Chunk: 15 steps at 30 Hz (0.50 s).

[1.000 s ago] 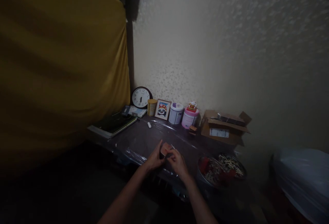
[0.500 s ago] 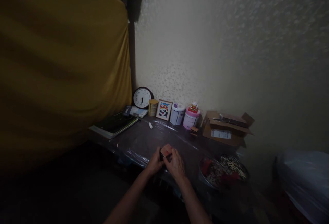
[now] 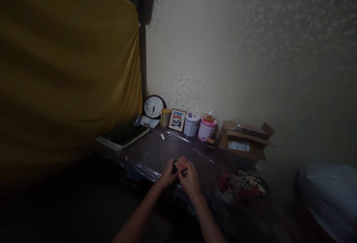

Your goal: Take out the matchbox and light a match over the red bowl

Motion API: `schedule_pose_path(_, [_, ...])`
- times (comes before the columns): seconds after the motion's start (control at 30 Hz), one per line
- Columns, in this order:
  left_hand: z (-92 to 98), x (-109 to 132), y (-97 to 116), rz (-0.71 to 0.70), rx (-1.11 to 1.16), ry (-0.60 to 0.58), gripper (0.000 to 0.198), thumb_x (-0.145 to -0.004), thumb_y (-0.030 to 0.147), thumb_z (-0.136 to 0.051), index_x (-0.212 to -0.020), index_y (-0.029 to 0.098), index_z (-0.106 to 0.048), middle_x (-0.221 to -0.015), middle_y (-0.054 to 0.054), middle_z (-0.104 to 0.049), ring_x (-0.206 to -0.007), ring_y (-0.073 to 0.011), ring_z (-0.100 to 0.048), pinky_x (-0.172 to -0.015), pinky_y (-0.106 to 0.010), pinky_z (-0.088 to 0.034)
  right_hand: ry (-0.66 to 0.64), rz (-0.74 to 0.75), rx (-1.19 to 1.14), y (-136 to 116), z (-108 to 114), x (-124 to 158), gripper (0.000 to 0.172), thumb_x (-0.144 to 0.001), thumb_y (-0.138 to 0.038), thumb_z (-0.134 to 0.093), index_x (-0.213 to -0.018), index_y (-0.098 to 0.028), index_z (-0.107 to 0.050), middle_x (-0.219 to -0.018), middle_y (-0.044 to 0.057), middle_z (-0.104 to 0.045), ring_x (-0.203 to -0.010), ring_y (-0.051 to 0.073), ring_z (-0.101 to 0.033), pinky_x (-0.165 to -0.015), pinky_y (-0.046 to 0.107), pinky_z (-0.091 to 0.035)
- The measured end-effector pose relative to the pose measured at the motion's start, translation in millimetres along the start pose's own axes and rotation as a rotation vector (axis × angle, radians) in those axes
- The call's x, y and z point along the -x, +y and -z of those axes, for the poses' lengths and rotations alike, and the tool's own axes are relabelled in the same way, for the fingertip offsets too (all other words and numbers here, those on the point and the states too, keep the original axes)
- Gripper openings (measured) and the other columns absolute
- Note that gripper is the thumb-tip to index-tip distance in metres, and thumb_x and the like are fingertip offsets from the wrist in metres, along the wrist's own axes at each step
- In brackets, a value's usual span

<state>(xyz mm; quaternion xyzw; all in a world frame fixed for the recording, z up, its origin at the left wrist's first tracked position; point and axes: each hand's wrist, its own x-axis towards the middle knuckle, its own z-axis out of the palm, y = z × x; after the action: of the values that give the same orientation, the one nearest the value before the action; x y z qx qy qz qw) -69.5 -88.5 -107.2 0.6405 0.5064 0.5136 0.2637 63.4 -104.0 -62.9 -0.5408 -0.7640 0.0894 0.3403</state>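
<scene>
Above the front part of the table, my left hand [image 3: 168, 175] and my right hand [image 3: 190, 178] are close together, fingers closed around a small stack of reddish cards [image 3: 181, 163]. The stack shows flat pinkish-orange faces and a dark side towards my left hand. My right fingers grip its right side, and the thumb lies near its lower edge. Dim light and the fingers hide the lower part of the stack, so its print cannot be made out.
A clock [image 3: 154, 106], yellow cup [image 3: 165, 118], framed panda picture [image 3: 177, 120], white can [image 3: 191, 124] and pink-lidded can [image 3: 206, 130] line the wall. Right are a cardboard box [image 3: 240, 146] and bowls [image 3: 230, 191]. A small white object [image 3: 163, 137] lies on the dark table [image 3: 145, 153].
Within my hands the reddish cards have shifted: two offset faces now show where one showed before. My hands have stayed nearly in place, and the view has moved very slightly.
</scene>
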Motion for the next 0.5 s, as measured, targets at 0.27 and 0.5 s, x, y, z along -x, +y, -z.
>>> schedule_pose_path(0.27, [4.4, -11, -9, 0.021, -0.026, 0.06, 0.038, -0.065, 0.02, -0.062, -0.101, 0.019, -0.051, -0.099, -0.006, -0.056, -0.094, -0.0224, -0.054, -0.087, -0.039, -0.043, 0.062, -0.066, -0.149, -10, 12, 7, 0.009, -0.069, -0.024, -0.054, -0.077, -0.022, -0.05, -0.08, 0.002, -0.054, -0.071, 0.019, -0.058, -0.064, 0.029, -0.043])
schedule_pose_path(0.5, [25.0, -28, -20, 0.107, -0.023, 0.16, 0.052, -0.064, 0.034, -0.065, -0.11, 0.017, -0.048, -0.111, -0.01, -0.056, -0.108, -0.0287, -0.05, -0.092, -0.044, -0.039, 0.026, -0.171, -0.522, 5, 23, 19, 0.018, -0.073, -0.038, -0.051, -0.077, -0.022, -0.045, -0.06, -0.003, -0.055, -0.056, 0.016, -0.057, -0.052, 0.024, -0.044])
